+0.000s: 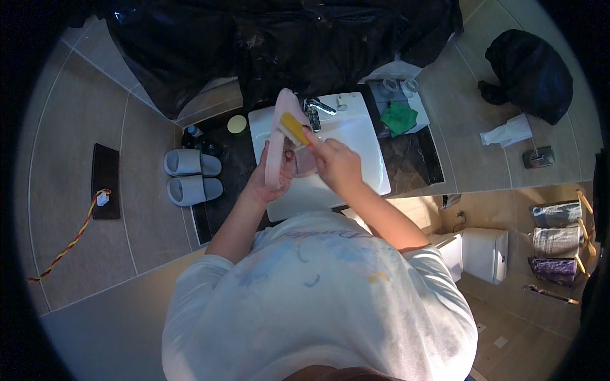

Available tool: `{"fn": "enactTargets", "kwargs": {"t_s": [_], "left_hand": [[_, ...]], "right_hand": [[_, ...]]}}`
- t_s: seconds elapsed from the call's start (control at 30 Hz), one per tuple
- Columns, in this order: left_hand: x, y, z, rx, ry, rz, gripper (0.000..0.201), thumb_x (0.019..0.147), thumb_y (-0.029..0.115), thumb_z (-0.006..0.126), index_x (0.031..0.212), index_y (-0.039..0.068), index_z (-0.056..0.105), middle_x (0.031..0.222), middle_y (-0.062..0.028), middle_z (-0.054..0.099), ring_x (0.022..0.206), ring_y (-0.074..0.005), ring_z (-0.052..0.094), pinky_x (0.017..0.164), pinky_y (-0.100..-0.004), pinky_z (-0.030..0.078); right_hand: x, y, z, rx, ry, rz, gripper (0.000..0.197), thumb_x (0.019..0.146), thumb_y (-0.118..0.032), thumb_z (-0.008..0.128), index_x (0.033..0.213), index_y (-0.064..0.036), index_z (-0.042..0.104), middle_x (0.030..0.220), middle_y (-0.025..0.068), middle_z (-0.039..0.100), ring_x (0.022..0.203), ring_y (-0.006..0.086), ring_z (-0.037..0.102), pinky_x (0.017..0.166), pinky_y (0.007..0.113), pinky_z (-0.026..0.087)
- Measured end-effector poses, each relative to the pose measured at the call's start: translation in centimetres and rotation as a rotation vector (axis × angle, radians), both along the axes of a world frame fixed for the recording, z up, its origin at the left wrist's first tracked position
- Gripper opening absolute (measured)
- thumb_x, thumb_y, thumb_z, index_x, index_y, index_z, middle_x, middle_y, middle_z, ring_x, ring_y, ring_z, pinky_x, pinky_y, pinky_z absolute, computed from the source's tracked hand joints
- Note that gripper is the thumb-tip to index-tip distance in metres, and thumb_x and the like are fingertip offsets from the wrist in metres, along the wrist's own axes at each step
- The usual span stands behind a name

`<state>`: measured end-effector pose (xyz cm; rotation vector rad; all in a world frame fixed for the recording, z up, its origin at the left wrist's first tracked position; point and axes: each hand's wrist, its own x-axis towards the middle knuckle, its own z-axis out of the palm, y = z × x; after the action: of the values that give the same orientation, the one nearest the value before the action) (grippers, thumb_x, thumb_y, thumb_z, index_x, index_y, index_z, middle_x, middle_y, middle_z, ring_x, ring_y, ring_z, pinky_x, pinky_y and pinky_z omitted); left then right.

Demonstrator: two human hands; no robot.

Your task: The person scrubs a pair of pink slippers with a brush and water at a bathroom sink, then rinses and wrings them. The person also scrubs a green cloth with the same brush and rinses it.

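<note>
- Left hand [272,180]: fingers curled around the near end of the pink slipper [276,149], tilted on edge above the white washbasin [366,145].
- Right hand [338,165]: fingers wrapped around the yellow scrub brush [296,129], bristles facing the slipper.
- Margins: faucet [314,113] near the brush; more room toward the basin's right rear rim.

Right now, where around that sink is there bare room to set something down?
Bare dark counter shows right of the sink, in front of the green cloth, and in a narrower strip between the sink and grey slippers. Over the sink it's crowded: left hand on a pink slipper, right hand with a yellow brush.
</note>
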<state>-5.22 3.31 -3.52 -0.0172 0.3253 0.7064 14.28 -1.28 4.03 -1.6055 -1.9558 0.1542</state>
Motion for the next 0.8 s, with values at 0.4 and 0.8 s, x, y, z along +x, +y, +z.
{"fn": "enactTargets", "kwargs": {"t_s": [0.4, 0.8], "left_hand": [[-0.3, 0.0, -3.4, -0.004, -0.511, -0.161, 0.074, 0.095, 0.062, 0.042, 0.138, 0.002, 0.042, 0.086, -0.0095, 0.052, 0.051, -0.0157, 0.053, 0.044, -0.0278, 0.045], [2.2, -1.2, 0.4, -0.123, -0.729, -0.367, 0.055, 0.096, 0.048, 0.051, 0.13, 0.006, 0.047, 0.085, -0.0093, 0.048, 0.063, -0.0167, 0.057, 0.055, -0.0303, 0.05]], "right_hand": [[0.0, -0.3, -0.1, -0.082, 0.073, 0.023, 0.04, 0.098, -0.024, 0.056, 0.138, -0.0233, 0.055, 0.086, 0.017, 0.068, 0.079, 0.0362, 0.066, 0.071, 0.041, 0.053], [2.5, 2.6, -4.2, -0.207, 0.718, -0.104, 0.063, 0.089, -0.021, 0.066, 0.142, -0.0076, 0.037, 0.091, 0.0063, 0.061, 0.074, 0.0153, 0.056, 0.07, 0.031, 0.048]]}}
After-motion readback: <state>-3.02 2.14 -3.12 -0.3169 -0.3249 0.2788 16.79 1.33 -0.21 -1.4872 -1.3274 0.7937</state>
